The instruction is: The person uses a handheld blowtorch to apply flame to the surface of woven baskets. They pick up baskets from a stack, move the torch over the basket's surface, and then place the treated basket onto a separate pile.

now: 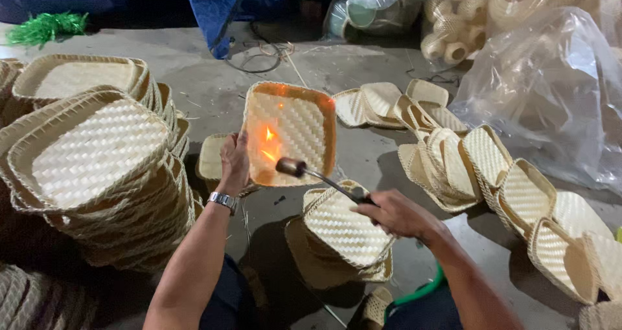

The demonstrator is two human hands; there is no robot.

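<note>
My left hand [234,163] holds a square woven bamboo tray [299,119] tilted up by its lower left edge, its inside facing me. My right hand [396,212] grips the handle of a gas torch [293,167], whose nozzle points at the tray. An orange flame [268,143] licks the tray's woven inside and lights it orange. A metal watch [223,201] sits on my left wrist. Below the torch lies a small stack of woven trays [340,236].
A tall pile of similar woven trays [97,155] stands at the left. More trays [492,174] lie overlapping in rows at the right. A clear plastic bag [551,90] of woven goods is at the far right, blue cloth [217,9] and wire [259,61] behind. A green hose [421,292] runs by my knee.
</note>
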